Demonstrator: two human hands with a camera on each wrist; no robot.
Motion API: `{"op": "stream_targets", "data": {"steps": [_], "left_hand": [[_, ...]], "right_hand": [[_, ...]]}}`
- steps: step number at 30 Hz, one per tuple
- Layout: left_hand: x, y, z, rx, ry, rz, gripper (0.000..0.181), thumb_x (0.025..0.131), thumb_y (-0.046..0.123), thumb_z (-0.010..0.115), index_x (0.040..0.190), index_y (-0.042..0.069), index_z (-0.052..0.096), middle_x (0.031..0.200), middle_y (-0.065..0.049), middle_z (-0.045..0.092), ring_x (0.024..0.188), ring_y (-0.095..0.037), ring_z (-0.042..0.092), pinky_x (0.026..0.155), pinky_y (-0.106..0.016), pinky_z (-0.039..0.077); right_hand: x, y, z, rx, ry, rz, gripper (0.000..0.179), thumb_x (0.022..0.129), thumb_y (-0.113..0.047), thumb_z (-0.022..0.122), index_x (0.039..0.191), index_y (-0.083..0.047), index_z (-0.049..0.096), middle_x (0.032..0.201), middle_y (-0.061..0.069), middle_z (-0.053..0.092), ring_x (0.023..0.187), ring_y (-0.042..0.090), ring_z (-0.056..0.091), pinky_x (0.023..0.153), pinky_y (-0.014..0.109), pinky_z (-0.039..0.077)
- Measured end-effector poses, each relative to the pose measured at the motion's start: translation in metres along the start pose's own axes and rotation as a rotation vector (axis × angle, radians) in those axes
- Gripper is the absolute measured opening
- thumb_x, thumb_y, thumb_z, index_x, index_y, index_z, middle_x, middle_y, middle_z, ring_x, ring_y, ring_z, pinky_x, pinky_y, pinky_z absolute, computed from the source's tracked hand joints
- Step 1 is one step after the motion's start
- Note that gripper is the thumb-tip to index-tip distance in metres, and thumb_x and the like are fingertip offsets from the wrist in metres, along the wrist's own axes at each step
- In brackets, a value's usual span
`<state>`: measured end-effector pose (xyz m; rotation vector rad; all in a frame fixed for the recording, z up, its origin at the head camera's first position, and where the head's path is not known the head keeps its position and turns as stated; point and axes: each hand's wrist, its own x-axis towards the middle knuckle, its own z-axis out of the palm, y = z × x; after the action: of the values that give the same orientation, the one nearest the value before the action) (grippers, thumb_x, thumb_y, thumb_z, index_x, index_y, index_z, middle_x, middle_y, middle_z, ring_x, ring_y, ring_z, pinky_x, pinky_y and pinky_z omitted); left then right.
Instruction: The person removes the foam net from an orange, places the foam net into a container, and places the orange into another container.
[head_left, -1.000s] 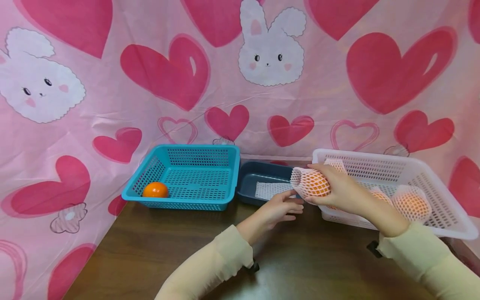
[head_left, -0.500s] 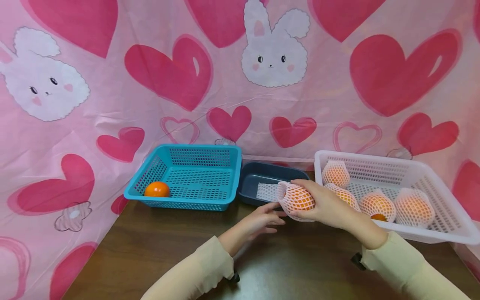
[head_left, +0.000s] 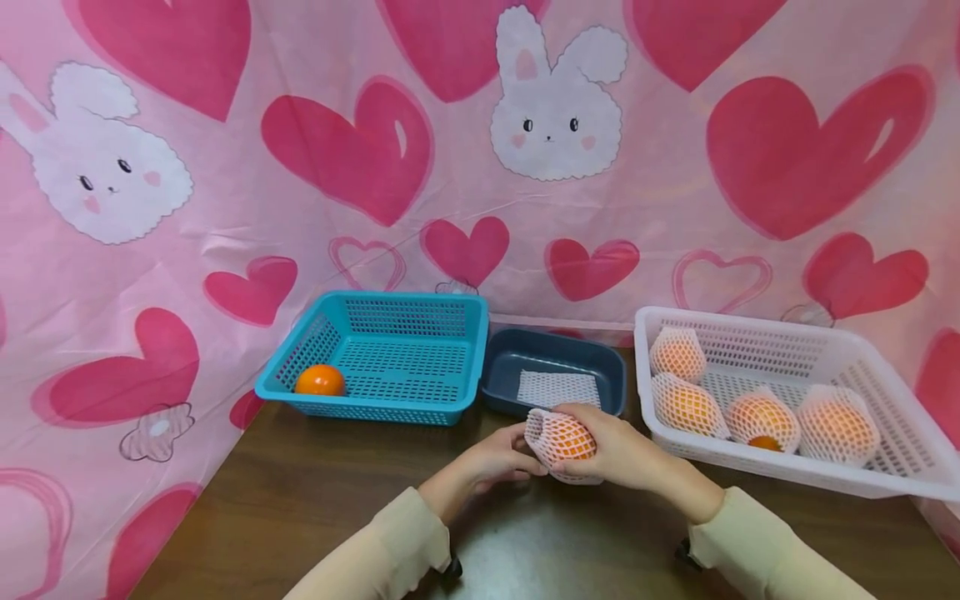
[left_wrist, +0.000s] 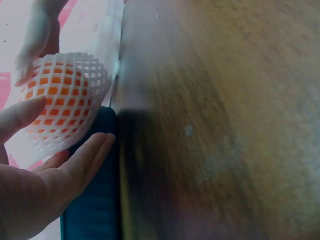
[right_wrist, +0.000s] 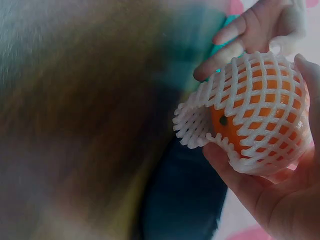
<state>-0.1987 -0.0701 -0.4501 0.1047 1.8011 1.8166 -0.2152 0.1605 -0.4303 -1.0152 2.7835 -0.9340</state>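
Note:
My right hand (head_left: 622, 450) grips an orange (right_wrist: 265, 112) wrapped in a white foam net (head_left: 558, 442), above the table in front of the dark tray. The net's open end points left, and the fruit's green stem spot shows through it in the right wrist view. My left hand (head_left: 491, 458) is at the net's left side with its fingers extended. In the left wrist view its thumb (left_wrist: 25, 117) overlaps the net and its other fingers (left_wrist: 92, 155) lie below the fruit. A bare orange (head_left: 320, 380) sits in the turquoise basket (head_left: 375, 408) on the left.
The dark blue tray (head_left: 615, 375) stands at the back middle and holds an empty foam net (head_left: 558, 388). To the right, a white basket (head_left: 787, 325) holds several netted oranges (head_left: 686, 406). Behind them hangs a pink cloth (head_left: 465, 183) with hearts and rabbits. The table (head_left: 315, 492) is brown wood.
My right hand has carried the netted orange left and down from the white basket's edge to the table's middle front. My left hand has moved left and down, and is now beside the net.

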Motion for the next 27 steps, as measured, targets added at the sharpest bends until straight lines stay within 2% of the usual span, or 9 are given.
{"op": "stream_targets", "data": {"steps": [3, 7, 18, 23, 27], "left_hand": [[-0.001, -0.004, -0.003, 0.002, -0.019, 0.008, 0.065, 0.087, -0.012, 0.065, 0.148, -0.004, 0.045, 0.126, -0.012, 0.067, 0.094, -0.016, 0.064, 0.093, -0.038, 0.056], [-0.002, -0.008, -0.007, -0.026, -0.058, 0.033, 0.064, 0.086, -0.018, 0.062, 0.146, -0.006, 0.045, 0.114, -0.007, 0.068, 0.091, -0.015, 0.063, 0.084, -0.029, 0.057], [-0.005, -0.013, -0.016, -0.042, -0.093, 0.03, 0.062, 0.086, -0.017, 0.061, 0.145, -0.007, 0.045, 0.11, -0.005, 0.067, 0.092, -0.014, 0.062, 0.082, -0.027, 0.056], [-0.004, -0.016, -0.015, -0.064, -0.06, 0.045, 0.06, 0.086, -0.015, 0.06, 0.144, -0.008, 0.046, 0.107, -0.005, 0.067, 0.09, -0.014, 0.062, 0.081, -0.026, 0.056], [-0.004, -0.017, -0.013, -0.074, 0.0, 0.043, 0.06, 0.088, -0.013, 0.06, 0.146, -0.008, 0.045, 0.12, -0.011, 0.067, 0.094, -0.015, 0.063, 0.088, -0.032, 0.056]], "right_hand": [[0.001, 0.001, 0.01, 0.021, 0.009, -0.024, 0.077, 0.081, -0.051, 0.084, 0.139, -0.008, 0.056, 0.131, 0.01, 0.063, 0.112, 0.025, 0.062, 0.093, 0.049, 0.053], [0.001, 0.002, 0.02, 0.038, 0.019, -0.043, 0.075, 0.082, -0.048, 0.084, 0.139, -0.007, 0.057, 0.131, 0.009, 0.063, 0.114, 0.025, 0.062, 0.096, 0.05, 0.052], [0.004, 0.005, 0.037, 0.069, -0.003, -0.012, 0.076, 0.083, -0.053, 0.081, 0.141, -0.011, 0.054, 0.128, 0.005, 0.062, 0.11, 0.021, 0.061, 0.092, 0.046, 0.053], [0.005, 0.006, 0.034, 0.073, -0.027, -0.006, 0.077, 0.084, -0.052, 0.081, 0.142, -0.009, 0.054, 0.13, 0.006, 0.062, 0.112, 0.023, 0.061, 0.094, 0.048, 0.052], [0.005, 0.008, 0.028, 0.056, -0.047, -0.026, 0.073, 0.085, -0.05, 0.08, 0.14, -0.008, 0.056, 0.128, 0.007, 0.063, 0.112, 0.023, 0.061, 0.095, 0.048, 0.052]]}}
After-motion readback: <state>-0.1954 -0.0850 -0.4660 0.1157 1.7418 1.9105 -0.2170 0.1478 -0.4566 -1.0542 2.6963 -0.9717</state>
